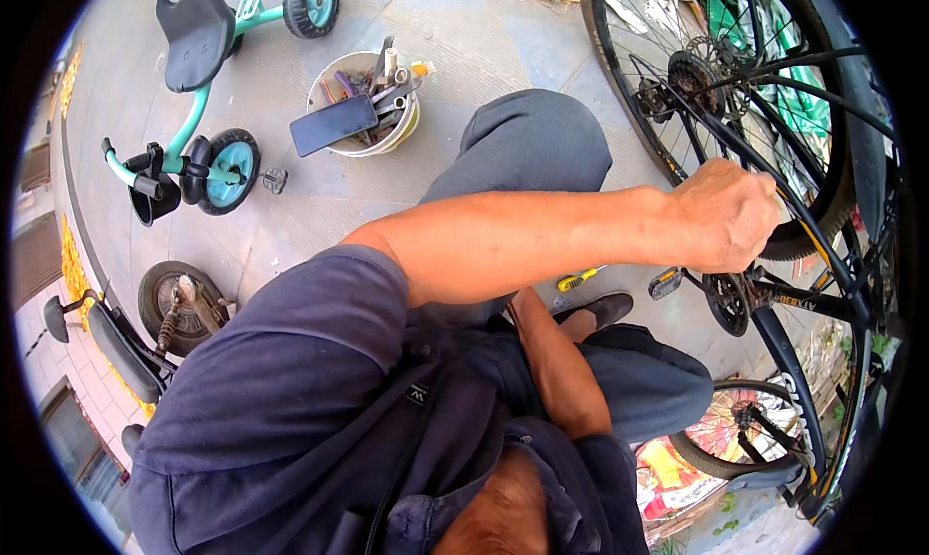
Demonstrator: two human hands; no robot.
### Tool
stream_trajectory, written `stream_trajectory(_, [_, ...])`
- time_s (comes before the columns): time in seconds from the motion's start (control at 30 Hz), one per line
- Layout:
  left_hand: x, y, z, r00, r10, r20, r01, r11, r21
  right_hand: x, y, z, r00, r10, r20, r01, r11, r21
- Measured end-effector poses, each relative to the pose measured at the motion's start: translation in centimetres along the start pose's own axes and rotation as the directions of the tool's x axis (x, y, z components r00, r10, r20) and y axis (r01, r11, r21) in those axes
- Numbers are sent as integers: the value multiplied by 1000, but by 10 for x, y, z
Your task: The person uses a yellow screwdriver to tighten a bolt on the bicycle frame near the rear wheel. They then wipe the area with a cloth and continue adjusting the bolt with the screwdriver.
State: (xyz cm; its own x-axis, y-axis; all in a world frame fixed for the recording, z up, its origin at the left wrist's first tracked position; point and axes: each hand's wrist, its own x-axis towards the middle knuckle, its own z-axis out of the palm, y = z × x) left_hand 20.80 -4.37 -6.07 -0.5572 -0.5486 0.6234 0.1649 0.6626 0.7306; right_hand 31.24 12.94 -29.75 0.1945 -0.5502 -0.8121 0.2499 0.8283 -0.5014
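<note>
My left arm stretches across to the right, and my left hand [731, 216] is closed in a fist against the black bicycle frame [815, 228]. Its fingers curl out of sight, so what they grip is hidden. Close below the fist are the pedal [666, 283] and the chainring [728, 303]. My right forearm [556, 361] points away from me between my knees. The left forearm covers the right hand [523, 303], leaving only the wrist area showing. A yellow-handled tool [578, 279] lies on the paving to the right of that wrist.
A tub [411, 129] of hand tools stands ahead, a dark phone [334, 125] resting across its rim. Left of it is a turquoise child's tricycle [194, 120]. The bicycle's rear wheel [619, 90] and front wheel [721, 449] line the right side. A scooter-like vehicle [121, 347] stands far left.
</note>
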Motion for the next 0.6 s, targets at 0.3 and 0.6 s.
stream_trajectory(0.3, [21,-8,75,996,-67,66,78,981,-176,-16,4,-29,996,81,41,-77,993,-87])
stream_trajectory(0.6, [-10,7,79,964,198,181,-145,952,-270,-2,-4,-22,1000,9,-15,-11,992,-125])
